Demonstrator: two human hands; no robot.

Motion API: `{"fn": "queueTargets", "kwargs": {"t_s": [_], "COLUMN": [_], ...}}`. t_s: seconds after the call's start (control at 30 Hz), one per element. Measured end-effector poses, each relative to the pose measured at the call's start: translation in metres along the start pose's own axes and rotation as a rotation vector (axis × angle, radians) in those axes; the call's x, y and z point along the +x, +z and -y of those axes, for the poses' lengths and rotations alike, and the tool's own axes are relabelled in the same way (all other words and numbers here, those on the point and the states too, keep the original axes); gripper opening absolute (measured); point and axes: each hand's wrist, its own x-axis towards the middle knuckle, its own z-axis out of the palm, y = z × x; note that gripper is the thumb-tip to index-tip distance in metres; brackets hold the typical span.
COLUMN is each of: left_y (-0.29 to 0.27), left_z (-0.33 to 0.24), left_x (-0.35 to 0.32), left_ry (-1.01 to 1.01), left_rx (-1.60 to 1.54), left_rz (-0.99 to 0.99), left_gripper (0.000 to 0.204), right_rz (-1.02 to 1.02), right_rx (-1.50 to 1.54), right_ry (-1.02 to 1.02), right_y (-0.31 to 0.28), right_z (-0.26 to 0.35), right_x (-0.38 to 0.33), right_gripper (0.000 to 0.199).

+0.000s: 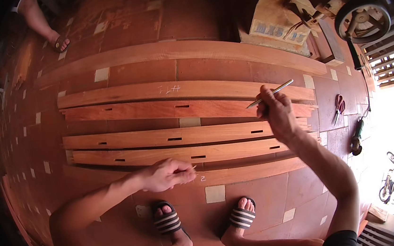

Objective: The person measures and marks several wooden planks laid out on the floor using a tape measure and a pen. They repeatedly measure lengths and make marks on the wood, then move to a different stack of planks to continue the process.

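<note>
Several long reddish wooden boards lie side by side across the tiled floor in front of me. My right hand [278, 114] is raised over their right part and grips a slim, silvery pencil [282, 86], its pointed end toward the left. Below it are a board with small dark mortise slots [143, 111] and the paler slotted board [207, 134]. My left hand [168, 174] is closed in a pinch above the nearest board [254, 170], which bears a white chalk mark. A tiny pale tip pokes out of those fingers, too small to name.
Beyond the boards lies a longer plank [171, 52]. Red-handled scissors [340, 104] and a green angle grinder [358, 138] rest on the right. A machine with a black handwheel [362, 20] stands at the back right. Another person's foot [60, 43] shows far left.
</note>
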Motion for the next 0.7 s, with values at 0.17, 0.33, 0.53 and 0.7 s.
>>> {"fn": "queueTargets", "kwargs": {"t_s": [0.17, 0.33, 0.53, 0.7], "left_y": [0.004, 0.007, 0.009, 0.012], "left_z": [0.027, -0.014, -0.025, -0.029], "left_x": [-0.034, -0.019, 0.016, 0.019], "left_ry": [-0.197, -0.143, 0.112, 0.222], "left_rx": [-0.208, -0.327, -0.055, 0.182], "left_rz": [-0.243, -0.216, -0.339, -0.391], "left_gripper": [0.030, 0.026, 0.024, 0.023], "right_rz": [0.110, 0.136, 0.509, 0.741], "right_rx": [0.072, 0.062, -0.844, -0.956], "right_ry": [0.074, 0.131, -0.042, -0.187], "right_y": [-0.012, -0.013, 0.012, 0.036], "right_z": [0.026, 0.028, 0.024, 0.007], "right_x": [-0.032, -0.065, -0.096, -0.117], "right_gripper": [0.037, 0.037, 0.055, 0.045]}}
